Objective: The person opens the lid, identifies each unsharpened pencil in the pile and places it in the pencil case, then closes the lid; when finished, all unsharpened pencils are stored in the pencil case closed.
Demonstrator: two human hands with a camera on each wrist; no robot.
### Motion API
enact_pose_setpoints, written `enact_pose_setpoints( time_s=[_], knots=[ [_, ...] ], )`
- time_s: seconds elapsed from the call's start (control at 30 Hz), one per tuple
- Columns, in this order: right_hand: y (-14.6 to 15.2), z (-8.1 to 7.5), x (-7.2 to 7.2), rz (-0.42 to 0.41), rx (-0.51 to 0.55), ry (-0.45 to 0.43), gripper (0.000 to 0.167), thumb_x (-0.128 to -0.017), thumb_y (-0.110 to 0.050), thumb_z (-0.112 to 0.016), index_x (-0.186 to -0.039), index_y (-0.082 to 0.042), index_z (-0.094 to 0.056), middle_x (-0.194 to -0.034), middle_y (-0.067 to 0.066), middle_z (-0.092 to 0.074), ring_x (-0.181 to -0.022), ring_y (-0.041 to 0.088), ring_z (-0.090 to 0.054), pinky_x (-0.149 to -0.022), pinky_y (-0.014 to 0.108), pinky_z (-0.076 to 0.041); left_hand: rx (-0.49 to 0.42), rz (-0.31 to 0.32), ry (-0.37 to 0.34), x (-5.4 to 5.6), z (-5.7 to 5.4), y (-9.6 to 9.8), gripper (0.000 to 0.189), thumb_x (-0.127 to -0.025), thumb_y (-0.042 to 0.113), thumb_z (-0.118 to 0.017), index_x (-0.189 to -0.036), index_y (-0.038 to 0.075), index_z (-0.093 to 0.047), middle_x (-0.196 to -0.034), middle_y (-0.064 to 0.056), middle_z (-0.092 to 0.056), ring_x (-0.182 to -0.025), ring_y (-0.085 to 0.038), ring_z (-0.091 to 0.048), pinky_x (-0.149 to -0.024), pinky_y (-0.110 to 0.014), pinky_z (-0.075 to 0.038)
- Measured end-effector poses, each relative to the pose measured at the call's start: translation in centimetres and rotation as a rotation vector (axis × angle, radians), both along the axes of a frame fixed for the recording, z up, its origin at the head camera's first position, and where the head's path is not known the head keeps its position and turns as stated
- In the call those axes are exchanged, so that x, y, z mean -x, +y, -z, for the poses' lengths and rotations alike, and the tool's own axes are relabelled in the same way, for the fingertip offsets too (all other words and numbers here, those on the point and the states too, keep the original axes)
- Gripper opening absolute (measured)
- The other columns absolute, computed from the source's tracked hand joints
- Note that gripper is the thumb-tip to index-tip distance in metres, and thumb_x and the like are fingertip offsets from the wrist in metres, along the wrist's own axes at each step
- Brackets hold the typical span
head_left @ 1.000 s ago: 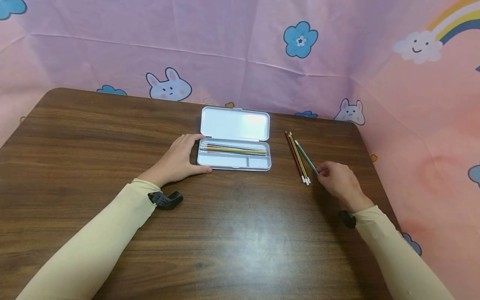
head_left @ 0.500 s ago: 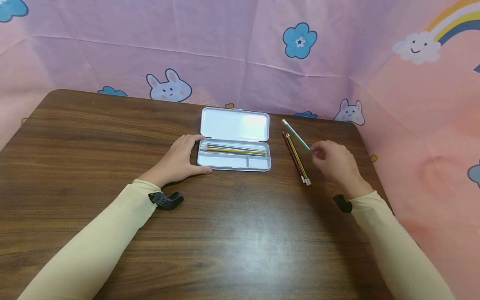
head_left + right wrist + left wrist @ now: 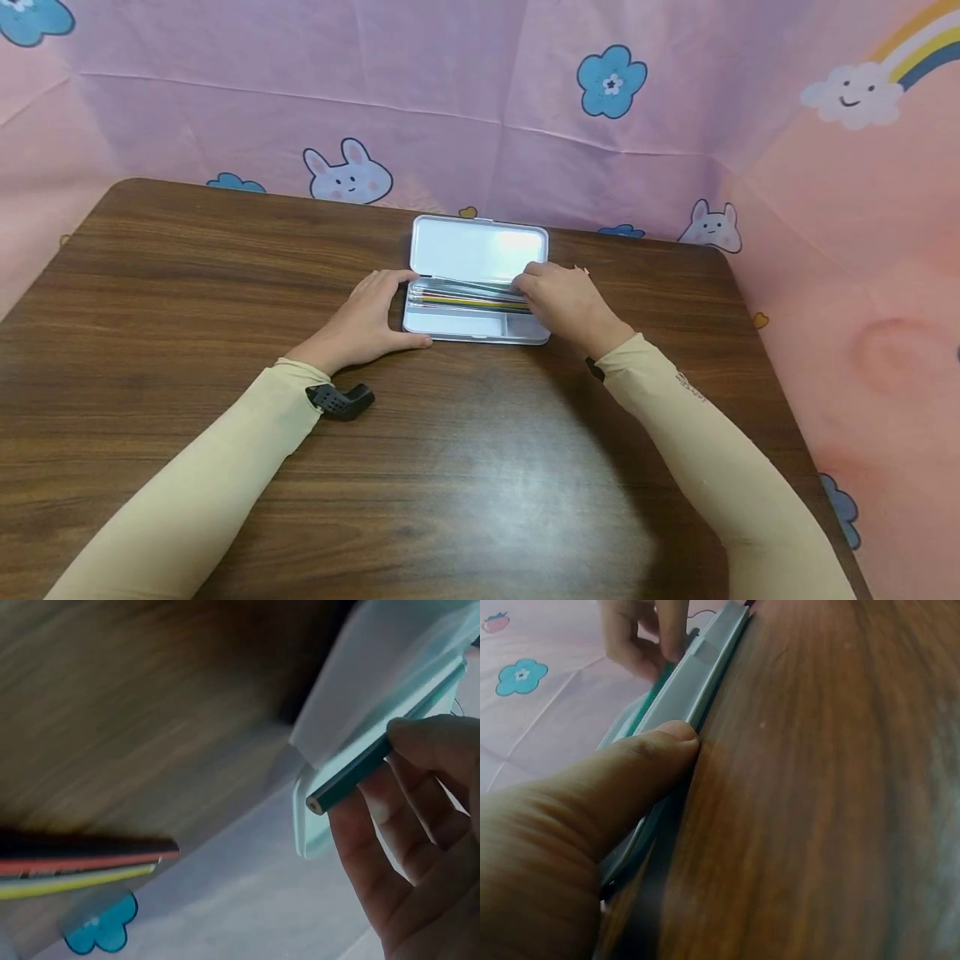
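Observation:
The white pencil case (image 3: 457, 323) lies on the table with its lid (image 3: 480, 250) raised toward the back. Several pencils (image 3: 468, 302) fill its rear compartment. My left hand (image 3: 360, 325) holds the case's left end, thumb (image 3: 664, 746) along the front wall and forefinger by the hinge corner. Over the case's right end, my right hand (image 3: 566, 304) pinches a green pencil (image 3: 352, 776) between thumb and fingers. That pencil slants above the rear compartment, its far end to the left; its near end shows in the right wrist view.
A red-and-black pencil (image 3: 90, 862) and a yellow pencil (image 3: 82, 881) lie on the table, to the right of the case; in the head view my right hand mostly hides them. A patterned cloth (image 3: 450, 100) hangs behind the table and along its right side.
My right hand has lifted the green pencil from beside the loose pencils and carried it left, over the case. My left hand has stayed at the case.

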State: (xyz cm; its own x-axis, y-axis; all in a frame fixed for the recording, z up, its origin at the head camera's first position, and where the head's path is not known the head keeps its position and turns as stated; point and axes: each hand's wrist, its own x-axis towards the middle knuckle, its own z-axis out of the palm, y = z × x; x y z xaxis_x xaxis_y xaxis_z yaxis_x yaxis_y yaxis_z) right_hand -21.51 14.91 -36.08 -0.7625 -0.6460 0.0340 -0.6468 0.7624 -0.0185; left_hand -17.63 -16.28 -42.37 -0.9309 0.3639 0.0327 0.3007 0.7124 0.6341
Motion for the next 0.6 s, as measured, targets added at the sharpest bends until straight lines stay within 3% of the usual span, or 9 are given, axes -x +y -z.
enact_pose_setpoints(
  time_s=[0.33, 0.6],
  knots=[
    [-1.3, 0.7, 0.9, -0.077, 0.033, -0.017, 0.024, -0.102, -0.006, -0.061, -0.118, -0.013, -0.078, -0.106, 0.004, -0.073, -0.093, 0.019, -0.07, -0.072, 0.04, -0.06, -0.003, 0.003, -0.005, -0.1, -0.1, 0.0, 0.104, -0.081, 0.056, -0.084, -0.158, 0.009, -0.034, -0.157, -0.014, -0.041, -0.151, -0.032, -0.031, -0.129, -0.048, -0.009],
    [-1.8, 0.8, 1.2, -0.078, 0.043, -0.098, 0.024, -0.102, -0.009, -0.062, -0.119, -0.015, -0.078, -0.109, 0.003, -0.072, -0.093, 0.017, -0.068, -0.077, 0.04, -0.059, -0.004, 0.009, -0.005, 0.1, 0.0, 0.0, 0.104, -0.081, 0.055, -0.085, -0.158, 0.008, -0.034, -0.158, -0.015, -0.039, -0.151, -0.033, -0.03, -0.129, -0.05, -0.009]
  ],
)
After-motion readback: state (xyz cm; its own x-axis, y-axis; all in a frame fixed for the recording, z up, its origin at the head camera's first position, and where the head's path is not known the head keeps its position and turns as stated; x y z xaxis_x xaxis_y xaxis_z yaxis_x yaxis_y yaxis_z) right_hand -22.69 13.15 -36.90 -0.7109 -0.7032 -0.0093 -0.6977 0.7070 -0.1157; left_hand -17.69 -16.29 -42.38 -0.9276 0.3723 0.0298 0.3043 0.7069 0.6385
